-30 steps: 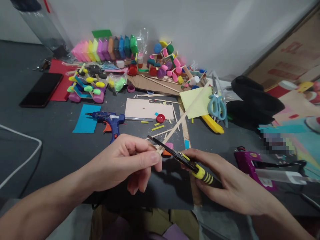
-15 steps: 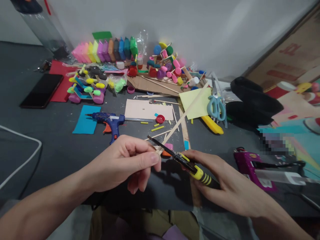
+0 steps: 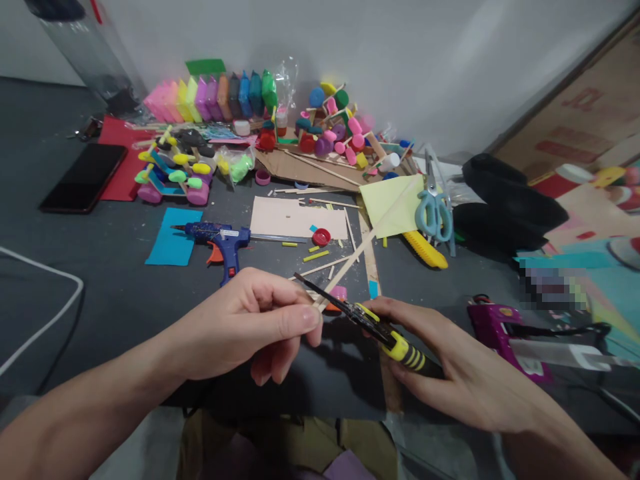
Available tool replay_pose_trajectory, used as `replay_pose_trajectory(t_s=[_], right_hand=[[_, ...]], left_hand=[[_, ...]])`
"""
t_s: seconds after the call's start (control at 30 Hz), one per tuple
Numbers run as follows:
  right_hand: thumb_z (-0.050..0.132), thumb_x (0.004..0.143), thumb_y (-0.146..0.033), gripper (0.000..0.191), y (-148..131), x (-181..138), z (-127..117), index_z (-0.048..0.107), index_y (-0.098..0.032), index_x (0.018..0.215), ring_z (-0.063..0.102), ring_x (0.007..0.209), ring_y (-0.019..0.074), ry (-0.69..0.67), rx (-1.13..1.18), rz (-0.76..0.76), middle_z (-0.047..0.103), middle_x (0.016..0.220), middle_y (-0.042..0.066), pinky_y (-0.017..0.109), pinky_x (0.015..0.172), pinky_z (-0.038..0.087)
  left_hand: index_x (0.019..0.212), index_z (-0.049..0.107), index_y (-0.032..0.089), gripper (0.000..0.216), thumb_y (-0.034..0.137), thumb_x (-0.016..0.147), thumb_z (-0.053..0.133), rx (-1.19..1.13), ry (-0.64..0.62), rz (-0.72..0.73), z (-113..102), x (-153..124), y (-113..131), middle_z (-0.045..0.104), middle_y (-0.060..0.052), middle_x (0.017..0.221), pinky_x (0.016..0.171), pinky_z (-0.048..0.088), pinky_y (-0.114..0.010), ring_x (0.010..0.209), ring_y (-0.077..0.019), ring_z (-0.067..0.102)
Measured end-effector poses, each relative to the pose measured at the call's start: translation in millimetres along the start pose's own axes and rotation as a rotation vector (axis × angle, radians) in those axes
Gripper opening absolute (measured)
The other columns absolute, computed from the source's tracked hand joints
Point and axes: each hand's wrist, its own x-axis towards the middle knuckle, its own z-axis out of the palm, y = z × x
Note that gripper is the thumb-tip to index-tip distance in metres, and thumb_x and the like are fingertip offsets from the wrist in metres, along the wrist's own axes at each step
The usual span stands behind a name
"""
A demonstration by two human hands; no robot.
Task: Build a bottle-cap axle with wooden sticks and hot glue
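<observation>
Between the thumb and fingers of my left hand (image 3: 265, 320) is a thin, pale wooden stick (image 3: 353, 260). It slants up and away to the right, its far part blurred over the yellow paper. My right hand (image 3: 450, 373) is wrapped round the yellow-and-black handle of a utility knife (image 3: 370, 320). The dark blade points up and left and crosses the stick just beyond my left fingertips. Whether the edge bites into the wood is too small to tell. Beneath lie a pink and orange piece (image 3: 337, 298) and thin sticks, partly hidden.
A blue glue gun (image 3: 220, 237) lies beyond my left hand. Scissors (image 3: 434, 213) and a yellow cutter (image 3: 425, 250) lie to the right, near a purple device (image 3: 500, 333). Clay packs (image 3: 215, 100), colourful small models (image 3: 175, 173) and a phone (image 3: 85, 179) are further back.
Both hands and the knife stay nearly in place. The far part of the stick has become blurred and fainter over the yellow paper.
</observation>
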Motion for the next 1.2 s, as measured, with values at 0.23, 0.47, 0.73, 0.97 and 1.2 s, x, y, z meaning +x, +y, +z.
replay_pose_trajectory(t_s=[0.23, 0.47, 0.73, 0.97, 1.2], right_hand=[[0.057, 0.085, -0.022, 0.048, -0.9, 0.0, 3.3, 0.055, -0.027, 0.132, 0.073, 0.103, 0.0224, -0.019, 0.047, 0.049, 0.073, 0.120, 0.006, 0.027, 0.084, 0.060], [0.054, 0.085, -0.023, 0.045, -3.5, 0.8, 4.6, 0.058, -0.025, 0.130, 0.074, 0.101, 0.0218, 0.005, 0.025, 0.046, 0.075, 0.117, 0.006, 0.026, 0.082, 0.061], [0.054, 0.080, -0.019, 0.051, -1.9, -2.8, 8.4, 0.059, -0.021, 0.130, 0.074, 0.104, 0.0262, 0.038, -0.039, 0.056, 0.074, 0.121, 0.011, 0.032, 0.086, 0.062], [0.054, 0.078, -0.016, 0.052, -5.2, -1.2, 7.0, 0.058, -0.024, 0.129, 0.074, 0.102, 0.0252, 0.037, 0.005, 0.060, 0.075, 0.118, 0.008, 0.031, 0.083, 0.062], [0.052, 0.079, -0.016, 0.049, -5.9, -3.4, 6.2, 0.056, -0.024, 0.128, 0.075, 0.099, 0.0234, 0.047, -0.059, 0.050, 0.076, 0.114, 0.008, 0.028, 0.080, 0.062]], left_hand=[[0.073, 0.068, 0.015, 0.031, 0.042, 0.089, 0.068, -0.017, -0.002, -0.005, -1.1, 0.2, -0.2, 0.061, 0.001, 0.047, 0.035, 0.037, -0.011, 0.035, -0.0052, 0.047], [0.073, 0.068, 0.015, 0.031, 0.041, 0.090, 0.067, 0.002, 0.008, 0.010, -0.5, -0.5, 0.4, 0.062, 0.001, 0.047, 0.036, 0.038, -0.010, 0.035, -0.0045, 0.047], [0.077, 0.068, 0.014, 0.030, 0.041, 0.092, 0.065, -0.039, -0.006, -0.003, -0.8, 3.3, -0.8, 0.064, 0.001, 0.049, 0.037, 0.041, -0.010, 0.035, -0.0045, 0.048], [0.083, 0.071, 0.014, 0.027, 0.038, 0.094, 0.064, -0.119, -0.099, -0.011, -6.3, 5.9, 0.6, 0.067, -0.001, 0.055, 0.041, 0.047, -0.011, 0.039, -0.0061, 0.055], [0.083, 0.072, 0.013, 0.023, 0.033, 0.092, 0.064, -0.205, -0.120, -0.053, -6.3, 9.3, 2.5, 0.067, -0.002, 0.054, 0.039, 0.048, -0.013, 0.038, -0.0078, 0.057]])
